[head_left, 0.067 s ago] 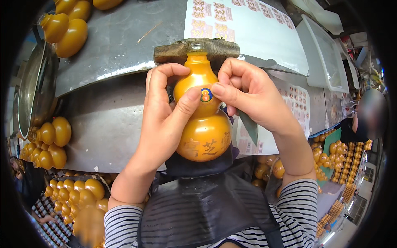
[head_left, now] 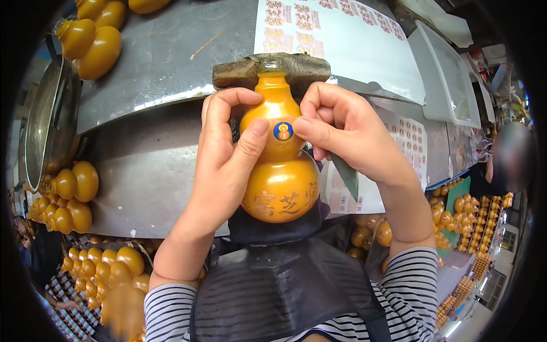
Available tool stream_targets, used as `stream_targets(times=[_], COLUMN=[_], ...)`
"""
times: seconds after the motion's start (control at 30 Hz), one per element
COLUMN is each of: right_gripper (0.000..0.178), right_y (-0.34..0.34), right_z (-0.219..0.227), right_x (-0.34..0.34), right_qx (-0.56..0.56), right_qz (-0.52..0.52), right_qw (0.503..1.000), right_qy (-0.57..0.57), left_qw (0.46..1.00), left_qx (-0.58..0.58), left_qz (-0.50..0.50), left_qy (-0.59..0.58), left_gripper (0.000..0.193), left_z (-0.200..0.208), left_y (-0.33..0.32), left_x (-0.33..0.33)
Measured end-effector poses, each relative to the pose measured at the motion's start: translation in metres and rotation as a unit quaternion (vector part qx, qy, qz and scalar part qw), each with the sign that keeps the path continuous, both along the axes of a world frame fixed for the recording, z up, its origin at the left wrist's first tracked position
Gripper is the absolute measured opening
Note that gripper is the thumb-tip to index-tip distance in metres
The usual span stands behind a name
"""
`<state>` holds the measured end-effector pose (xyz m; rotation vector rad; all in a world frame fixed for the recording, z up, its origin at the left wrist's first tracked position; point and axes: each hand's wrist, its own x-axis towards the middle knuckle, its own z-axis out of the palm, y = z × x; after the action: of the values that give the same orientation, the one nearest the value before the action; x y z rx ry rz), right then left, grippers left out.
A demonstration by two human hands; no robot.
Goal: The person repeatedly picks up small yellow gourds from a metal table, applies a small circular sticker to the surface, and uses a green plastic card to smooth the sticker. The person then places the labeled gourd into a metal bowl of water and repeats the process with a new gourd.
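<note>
A glossy amber gourd-shaped bottle (head_left: 279,191) with a bare glass mouth lies along the middle, its neck across a dark wooden block (head_left: 307,66). My left hand (head_left: 223,139) wraps its left side, index finger at the neck and thumb on the upper bulb. That thumb rests beside a round blue-and-yellow decal (head_left: 283,131) on the bottle's waist. At the decal's right edge is the thumb of my right hand (head_left: 342,128), whose fingers are curled. Out from under this hand points a grey knife blade (head_left: 346,179); its handle is hidden.
Beyond the block, a sheet of gold-printed decals (head_left: 353,57) covers the metal bench (head_left: 148,74). A second decal sheet (head_left: 411,142) lies to the right, near a clear plastic bin (head_left: 447,74). A metal basin (head_left: 43,119) and several amber bottles (head_left: 71,182) stand left.
My left thumb has shifted slightly left, off the decal, so its whole round face now shows. The bottle and right hand have barely moved.
</note>
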<state>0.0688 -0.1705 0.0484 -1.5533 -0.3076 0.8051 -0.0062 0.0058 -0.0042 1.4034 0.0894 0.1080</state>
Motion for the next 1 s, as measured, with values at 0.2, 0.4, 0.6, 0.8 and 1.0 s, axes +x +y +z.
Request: stream_targets(times=[0.2, 0.4, 0.6, 0.8, 1.0], right_gripper=[0.024, 0.036, 0.027, 0.027, 0.026], right_y=[-0.003, -0.042, -0.016, 0.021, 0.029], right_z=[-0.010, 0.000, 0.025, 0.016, -0.002], right_x=[-0.003, 0.052, 0.024, 0.023, 0.028], right_qx=[-0.037, -0.002, -0.009, -0.029, -0.012], right_qz=[0.016, -0.239, -0.030, 0.027, 0.019], right_qw=[0.992, 0.967, 0.931, 0.867, 0.762], right_qy=[-0.119, -0.092, -0.364, -0.496, -0.647], left_qw=[0.998, 0.998, 0.994, 0.995, 0.994], left_qx=[0.046, -0.041, 0.104, 0.099, 0.100], left_qz=[0.008, -0.023, 0.020, 0.025, 0.026], left_qy=[-0.042, -0.031, -0.033, -0.024, -0.035], left_gripper=[0.042, 0.054, 0.062, 0.063, 0.062], left_z=[-0.004, 0.000, -0.001, 0.000, -0.004], left_y=[-0.004, -0.007, -0.009, -0.008, -0.008], left_x=[0.000, 0.001, 0.005, 0.003, 0.002])
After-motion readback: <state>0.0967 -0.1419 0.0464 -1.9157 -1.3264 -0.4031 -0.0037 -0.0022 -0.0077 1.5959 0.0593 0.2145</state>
